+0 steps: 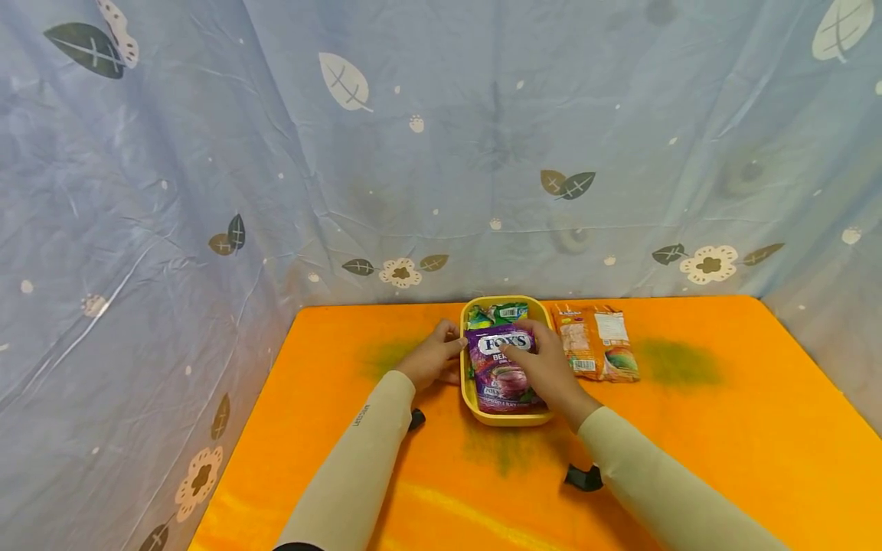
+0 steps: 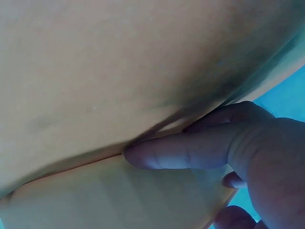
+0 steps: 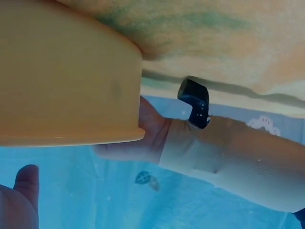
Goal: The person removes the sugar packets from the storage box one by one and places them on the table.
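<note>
A purple Fox's candy bag [image 1: 501, 383] lies face up in the yellow tub [image 1: 506, 420]. My right hand [image 1: 549, 371] holds this bag, its thumb across the printed front; some of its fingers are hidden by the bag and the hand itself. At the tub's left side my left hand [image 1: 436, 356] touches the outer wall, with the thumb close to the rim. A straight finger [image 2: 176, 151] lies along the tub's wall [image 2: 119, 195] in the left wrist view. Green packets [image 1: 499, 312] show in the tub's far end, partly covered by the purple bag.
An orange packet [image 1: 596, 344] lies on the table just right of the tub. The orange tablecloth [image 1: 723, 436] reaches back to a blue patterned curtain [image 1: 482, 153], which also hangs along both sides. Black bands [image 1: 583, 478] show by both forearms.
</note>
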`<state>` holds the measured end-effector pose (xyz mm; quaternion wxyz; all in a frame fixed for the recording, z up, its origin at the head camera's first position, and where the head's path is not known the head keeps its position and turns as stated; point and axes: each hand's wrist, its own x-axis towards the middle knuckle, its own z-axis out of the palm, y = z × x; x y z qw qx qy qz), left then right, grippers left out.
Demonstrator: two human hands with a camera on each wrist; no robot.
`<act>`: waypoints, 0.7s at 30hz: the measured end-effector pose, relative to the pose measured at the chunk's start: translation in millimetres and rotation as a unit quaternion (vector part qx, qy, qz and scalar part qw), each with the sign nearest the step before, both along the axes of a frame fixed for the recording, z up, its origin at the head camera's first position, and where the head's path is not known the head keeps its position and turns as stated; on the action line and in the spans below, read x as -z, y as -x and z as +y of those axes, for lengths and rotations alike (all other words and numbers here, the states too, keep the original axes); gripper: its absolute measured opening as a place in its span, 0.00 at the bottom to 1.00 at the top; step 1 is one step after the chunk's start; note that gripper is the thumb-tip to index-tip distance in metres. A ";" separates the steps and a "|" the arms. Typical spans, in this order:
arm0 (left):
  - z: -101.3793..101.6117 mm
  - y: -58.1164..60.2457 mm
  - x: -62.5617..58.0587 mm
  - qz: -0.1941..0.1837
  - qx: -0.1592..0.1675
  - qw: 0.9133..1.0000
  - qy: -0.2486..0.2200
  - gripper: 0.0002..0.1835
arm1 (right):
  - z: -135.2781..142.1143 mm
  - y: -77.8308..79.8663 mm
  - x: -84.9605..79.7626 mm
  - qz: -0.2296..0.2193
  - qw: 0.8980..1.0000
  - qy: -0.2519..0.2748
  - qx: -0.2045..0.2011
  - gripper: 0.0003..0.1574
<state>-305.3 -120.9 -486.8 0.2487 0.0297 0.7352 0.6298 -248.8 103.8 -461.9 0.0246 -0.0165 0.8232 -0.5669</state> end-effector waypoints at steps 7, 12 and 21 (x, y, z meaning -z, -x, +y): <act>-0.3 -0.2 1.2 0.007 -0.002 1.000 -0.006 0.13 | 1.3 -0.5 1.2 -0.070 0.997 0.015 0.003 0.40; -0.7 0.7 3.9 0.007 0.000 1.000 -0.007 0.14 | 2.7 0.3 1.0 -0.097 0.994 0.044 -0.009 0.36; -0.2 0.0 1.3 0.006 0.000 1.000 -0.008 0.14 | 3.0 0.2 2.1 -0.077 0.995 0.026 -0.066 0.39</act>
